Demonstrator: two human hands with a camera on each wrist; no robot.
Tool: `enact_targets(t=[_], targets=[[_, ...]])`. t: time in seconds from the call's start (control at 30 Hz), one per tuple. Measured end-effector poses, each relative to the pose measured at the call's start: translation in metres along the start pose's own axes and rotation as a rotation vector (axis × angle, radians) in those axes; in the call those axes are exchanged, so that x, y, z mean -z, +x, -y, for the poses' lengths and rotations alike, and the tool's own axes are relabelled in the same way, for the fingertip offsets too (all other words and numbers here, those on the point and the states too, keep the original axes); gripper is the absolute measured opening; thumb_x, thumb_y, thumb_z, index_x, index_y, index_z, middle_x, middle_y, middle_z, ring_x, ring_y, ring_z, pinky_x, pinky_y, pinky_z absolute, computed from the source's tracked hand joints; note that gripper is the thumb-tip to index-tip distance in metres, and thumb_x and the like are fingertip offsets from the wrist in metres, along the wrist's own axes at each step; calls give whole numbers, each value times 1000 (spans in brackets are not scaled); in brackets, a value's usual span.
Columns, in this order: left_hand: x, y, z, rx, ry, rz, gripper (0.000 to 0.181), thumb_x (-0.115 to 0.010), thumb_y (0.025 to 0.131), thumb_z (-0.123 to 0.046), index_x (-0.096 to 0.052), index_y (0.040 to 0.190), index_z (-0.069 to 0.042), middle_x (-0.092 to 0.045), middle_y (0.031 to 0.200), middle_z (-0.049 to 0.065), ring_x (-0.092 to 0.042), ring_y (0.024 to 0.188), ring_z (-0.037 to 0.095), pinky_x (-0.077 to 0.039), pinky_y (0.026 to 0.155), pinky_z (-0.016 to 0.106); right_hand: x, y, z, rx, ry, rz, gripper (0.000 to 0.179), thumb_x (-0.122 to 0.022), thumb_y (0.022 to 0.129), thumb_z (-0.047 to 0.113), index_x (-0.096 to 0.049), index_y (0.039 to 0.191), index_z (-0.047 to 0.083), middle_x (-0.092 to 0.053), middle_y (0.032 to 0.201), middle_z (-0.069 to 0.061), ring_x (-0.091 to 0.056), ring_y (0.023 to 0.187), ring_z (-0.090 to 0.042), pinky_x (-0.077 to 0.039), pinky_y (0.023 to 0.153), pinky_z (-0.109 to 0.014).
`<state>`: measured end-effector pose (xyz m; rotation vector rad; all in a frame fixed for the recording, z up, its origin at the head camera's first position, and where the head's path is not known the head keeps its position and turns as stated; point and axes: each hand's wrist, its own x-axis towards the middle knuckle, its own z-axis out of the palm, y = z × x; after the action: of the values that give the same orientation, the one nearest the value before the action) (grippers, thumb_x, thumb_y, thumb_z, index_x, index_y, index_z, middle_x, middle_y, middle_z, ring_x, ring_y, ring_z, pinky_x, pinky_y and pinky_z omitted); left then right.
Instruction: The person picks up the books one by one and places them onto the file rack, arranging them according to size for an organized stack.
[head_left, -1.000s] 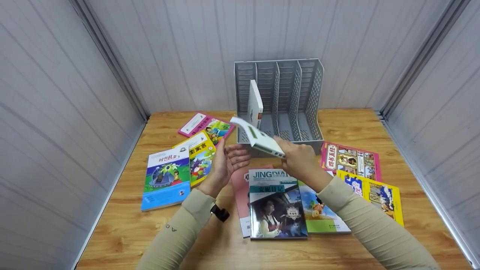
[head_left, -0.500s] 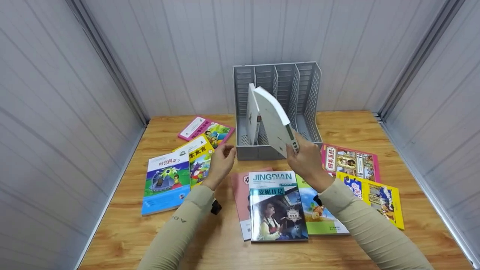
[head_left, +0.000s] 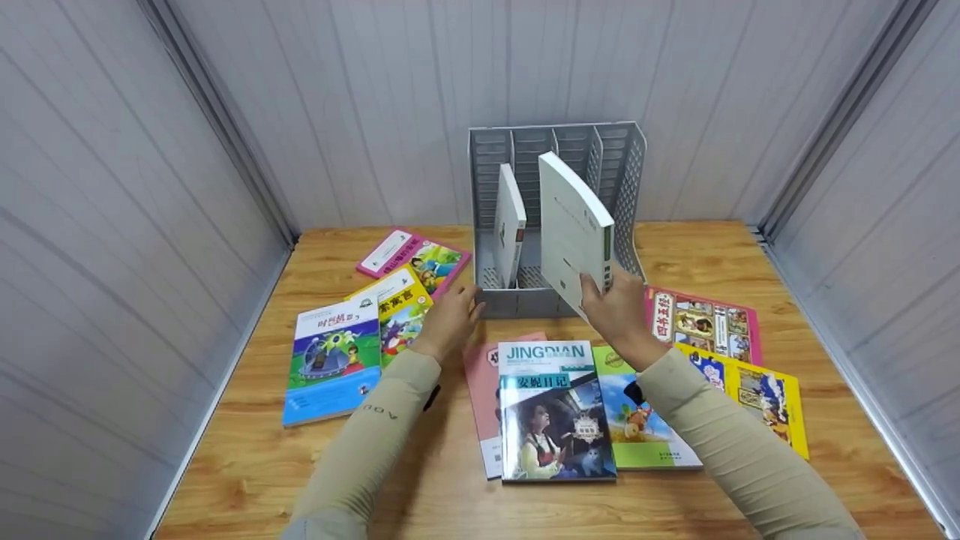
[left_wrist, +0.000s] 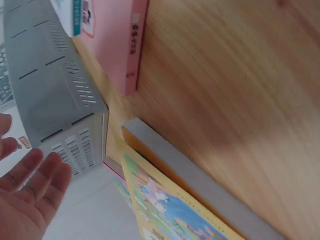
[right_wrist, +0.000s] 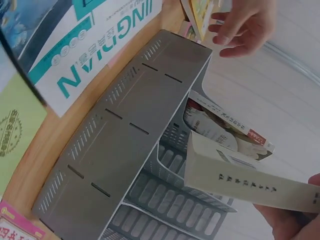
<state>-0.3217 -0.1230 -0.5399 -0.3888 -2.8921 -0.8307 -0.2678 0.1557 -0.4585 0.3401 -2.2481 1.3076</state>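
Observation:
My right hand (head_left: 621, 319) grips a pale-covered book (head_left: 571, 236) by its lower spine end. The book stands upright in the air over the front of the grey file rack (head_left: 517, 304), right of a thin white book (head_left: 508, 225). That white book stands in the rack's leftmost compartment. Near the rack's front left corner, my left hand (head_left: 451, 322) holds nothing. The left wrist view shows its fingers (left_wrist: 47, 182) apart and slightly bent beside the rack. In the right wrist view the held book's spine (right_wrist: 255, 187) faces the camera, close to the rack's dividers.
A dark-covered book (head_left: 559, 420) lies in front, overlapping a pink book (head_left: 482, 405) and a green-edged book (head_left: 649, 427). At left lie a blue book (head_left: 334, 360), a yellow book (head_left: 405, 315) and a magenta book (head_left: 427, 259). More books, pink (head_left: 705, 322) and yellow (head_left: 765, 397), lie right.
My right hand has turned the pale book from nearly flat to upright and moved it right, away from the standing white book. My left hand has come closer to the rack's front left corner.

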Motion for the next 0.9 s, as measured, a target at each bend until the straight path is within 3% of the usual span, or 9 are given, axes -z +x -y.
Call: enact_targets(t=[0.2, 0.33, 0.57, 0.77, 0.9], targets=[[-4, 9, 0, 13, 122, 25, 37, -60, 114, -28, -67, 146, -12, -73, 127, 15, -73, 115, 31, -61, 106, 46, -7, 15, 2, -83, 23, -35, 36, -71, 101, 6, -68, 133, -9, -74, 128, -32, -75, 114, -53, -63, 90, -67], [-7, 15, 1, 39, 148, 84, 38, -56, 115, -27, -64, 149, -12, -72, 129, 14, -71, 117, 29, -59, 109, 46, -14, 24, 2, -122, 53, -53, 36, -70, 101, 7, -69, 134, -7, -74, 129, -30, -75, 115, -51, -64, 92, -65], [-9, 26, 2, 43, 221, 181, 46, -64, 109, -6, -58, 154, -10, -67, 143, 17, -67, 131, 32, -52, 119, 50, -29, 41, 3, -124, 79, -92, 32, -69, 100, 6, -70, 129, -8, -77, 123, -29, -77, 112, -47, -64, 92, -62], [-8, 35, -2, 59, 250, 253, 44, -66, 108, -8, -59, 151, -9, -67, 143, 16, -65, 133, 32, -50, 121, 50, -39, 53, 3, -127, 102, -76, 32, -67, 102, 5, -70, 131, -9, -76, 126, -29, -77, 115, -45, -65, 93, -60], [-11, 38, -2, 54, 280, 256, 38, -64, 110, -10, -60, 147, -7, -70, 139, 17, -68, 129, 31, -53, 118, 48, -46, 60, 4, -130, 103, -91, 28, -68, 101, 6, -72, 125, -9, -78, 119, -28, -79, 110, -42, -65, 91, -57]])
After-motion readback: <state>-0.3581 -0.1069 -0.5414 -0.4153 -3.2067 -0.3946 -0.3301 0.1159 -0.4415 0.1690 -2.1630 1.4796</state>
